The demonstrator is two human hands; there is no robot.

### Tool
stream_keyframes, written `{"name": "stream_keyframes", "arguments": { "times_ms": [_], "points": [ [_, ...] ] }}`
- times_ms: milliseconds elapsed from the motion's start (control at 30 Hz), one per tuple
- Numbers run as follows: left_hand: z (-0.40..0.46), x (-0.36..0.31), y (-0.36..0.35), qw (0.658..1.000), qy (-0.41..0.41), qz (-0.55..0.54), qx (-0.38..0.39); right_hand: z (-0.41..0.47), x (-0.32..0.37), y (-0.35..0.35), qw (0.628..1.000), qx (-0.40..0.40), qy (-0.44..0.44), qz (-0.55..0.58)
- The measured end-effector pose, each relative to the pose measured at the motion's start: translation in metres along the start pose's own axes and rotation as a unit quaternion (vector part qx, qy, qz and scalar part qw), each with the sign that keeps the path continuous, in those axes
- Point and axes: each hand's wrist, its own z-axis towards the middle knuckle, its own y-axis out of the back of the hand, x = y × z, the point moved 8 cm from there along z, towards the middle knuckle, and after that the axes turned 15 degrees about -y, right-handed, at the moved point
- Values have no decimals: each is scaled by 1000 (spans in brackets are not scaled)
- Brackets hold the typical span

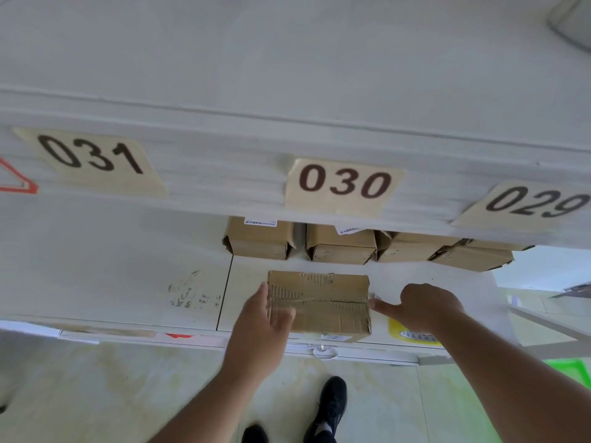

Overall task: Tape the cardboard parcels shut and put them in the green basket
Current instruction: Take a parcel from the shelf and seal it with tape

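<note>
both forearms reach up from the bottom edge over a pale, stained floor, with 2 black shoes [326, 410] below them. beyond, a white shelf [128, 282] carries scuffs and a dark seam, and the white board above it bears tan number labels reading 031 [91, 159], 030 [343, 185] and 029 [537, 203]. a strip of bright green [572, 372], cut off by the right arm and the frame edge, cannot be identified for certain. a yellow tape roll [412, 334] lies on the shelf, mostly hidden under the right wrist. 4 more cardboard boxes [340, 244] sit at the back, their tops hidden by the upper board. the parcel [319, 302] lies near the front edge of the shelf, brown and worn, its top skin torn to show the ribbing, with a seam across the middle. the left hand [262, 321] rests loosely spread against its left end, thumb over the top, fingers hidden behind. the right hand [422, 305] is curled, its forefinger extended to touch the parcel's right end at the seam; whether it pinches any tape there is too small to tell.
</note>
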Motion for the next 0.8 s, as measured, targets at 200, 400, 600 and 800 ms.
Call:
{"name": "stream_keyframes", "arguments": {
  "times_ms": [200, 400, 600, 800],
  "points": [
    [-6, 16, 1, 999, 3, 51, -18, 0, -2, 0, 1000, 1, -3, 4],
    [-2, 11, 9, 982, -32, 187, -4, -2, -1, -2, 1000, 2, 0, 12],
    [2, 17, -18, 997, -1, -52, 56, -1, -3, -5, 1000, 10, -4, 14],
    [0, 32, -22, 987, -37, 62, 145, -4, -3, -3, 999, 23, -6, 31]
  ]
}}
